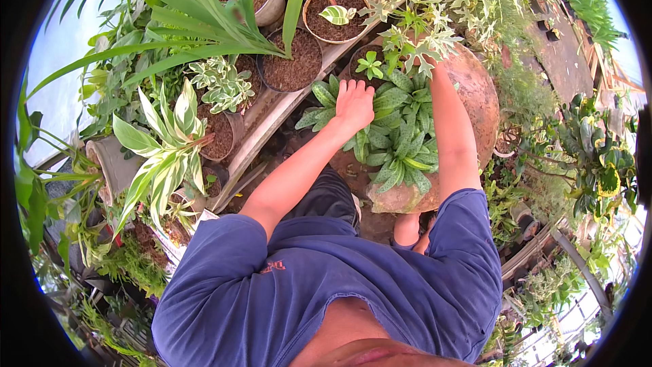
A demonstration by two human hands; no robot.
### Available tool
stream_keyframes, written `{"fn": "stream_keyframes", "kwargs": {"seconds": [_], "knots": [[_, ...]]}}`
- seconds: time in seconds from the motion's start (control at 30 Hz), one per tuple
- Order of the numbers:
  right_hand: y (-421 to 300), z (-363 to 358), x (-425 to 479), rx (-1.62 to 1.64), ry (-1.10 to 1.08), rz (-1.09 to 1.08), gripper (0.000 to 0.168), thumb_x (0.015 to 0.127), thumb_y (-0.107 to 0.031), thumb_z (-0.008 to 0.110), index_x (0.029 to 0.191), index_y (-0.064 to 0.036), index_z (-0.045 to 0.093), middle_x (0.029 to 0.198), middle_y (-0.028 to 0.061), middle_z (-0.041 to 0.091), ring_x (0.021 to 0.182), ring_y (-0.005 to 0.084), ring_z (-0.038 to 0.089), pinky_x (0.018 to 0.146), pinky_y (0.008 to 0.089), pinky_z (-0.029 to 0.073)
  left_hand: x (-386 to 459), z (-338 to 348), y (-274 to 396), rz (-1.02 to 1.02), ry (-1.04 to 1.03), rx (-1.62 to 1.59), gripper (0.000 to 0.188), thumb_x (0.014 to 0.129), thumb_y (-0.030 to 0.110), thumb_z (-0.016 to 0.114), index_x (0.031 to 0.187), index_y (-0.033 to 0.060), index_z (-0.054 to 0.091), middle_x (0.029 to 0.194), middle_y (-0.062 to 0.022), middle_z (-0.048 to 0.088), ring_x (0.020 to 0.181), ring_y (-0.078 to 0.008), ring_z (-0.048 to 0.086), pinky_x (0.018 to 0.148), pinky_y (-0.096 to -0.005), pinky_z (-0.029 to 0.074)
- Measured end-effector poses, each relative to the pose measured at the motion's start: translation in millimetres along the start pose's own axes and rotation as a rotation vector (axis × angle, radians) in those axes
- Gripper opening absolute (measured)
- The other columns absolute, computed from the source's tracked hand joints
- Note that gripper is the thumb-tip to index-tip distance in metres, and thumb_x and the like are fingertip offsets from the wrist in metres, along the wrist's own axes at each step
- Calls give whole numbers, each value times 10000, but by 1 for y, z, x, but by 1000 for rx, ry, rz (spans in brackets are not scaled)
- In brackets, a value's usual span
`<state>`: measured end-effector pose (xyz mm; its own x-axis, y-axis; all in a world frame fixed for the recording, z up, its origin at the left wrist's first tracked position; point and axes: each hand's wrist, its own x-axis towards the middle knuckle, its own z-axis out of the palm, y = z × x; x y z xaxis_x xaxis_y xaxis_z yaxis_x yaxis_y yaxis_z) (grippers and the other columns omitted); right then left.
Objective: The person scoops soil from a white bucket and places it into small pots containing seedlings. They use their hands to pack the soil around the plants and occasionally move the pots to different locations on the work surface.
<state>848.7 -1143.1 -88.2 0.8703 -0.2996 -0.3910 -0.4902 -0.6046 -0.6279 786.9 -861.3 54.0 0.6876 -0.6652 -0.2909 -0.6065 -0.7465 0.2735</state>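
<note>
My left hand (355, 105) rests over the edge of a clump of spotted green leaves (402, 132), palm down, its fingertips among the leaves. The clump grows beside a rounded reddish-brown stone or clay surface (476, 97). My right arm reaches forward over that surface, and my right hand (424, 56) is mostly hidden behind the pale lobed leaves of a variegated plant (433, 46). What its fingers touch does not show. Between the hands stands a dark pot with a small bright green seedling (369, 65).
A long ledge (265, 127) runs diagonally at the left, bearing a black pot with strap-leaved plant (293, 66), a pale-rimmed pot of brown soil (336, 15) and a white-striped plant (163, 148). Dense foliage (550, 163) stands at the right.
</note>
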Motion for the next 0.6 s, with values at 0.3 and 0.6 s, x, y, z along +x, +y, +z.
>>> {"fn": "stream_keyframes", "kwargs": {"seconds": [0.3,0.6], "knots": [[-9,5,-8,-38,-18,-13,372,810,-68,621,1180,-34,598,1140,154,608,1098,305,554,932,387,443,-1,4,-2,11,3,-14,399,760,84,569,1150,17,616,1153,-144,589,1138,-322,475,1021,-451,299],[-11,-23,-32,-192,-46,-74,390,801,-72,617,1185,-3,592,1123,186,609,1104,320,551,939,381,436,-19,-4,-13,147,224,-228,391,775,96,597,1163,45,594,1261,-108,544,1262,-261,431,1123,-531,198]]}}
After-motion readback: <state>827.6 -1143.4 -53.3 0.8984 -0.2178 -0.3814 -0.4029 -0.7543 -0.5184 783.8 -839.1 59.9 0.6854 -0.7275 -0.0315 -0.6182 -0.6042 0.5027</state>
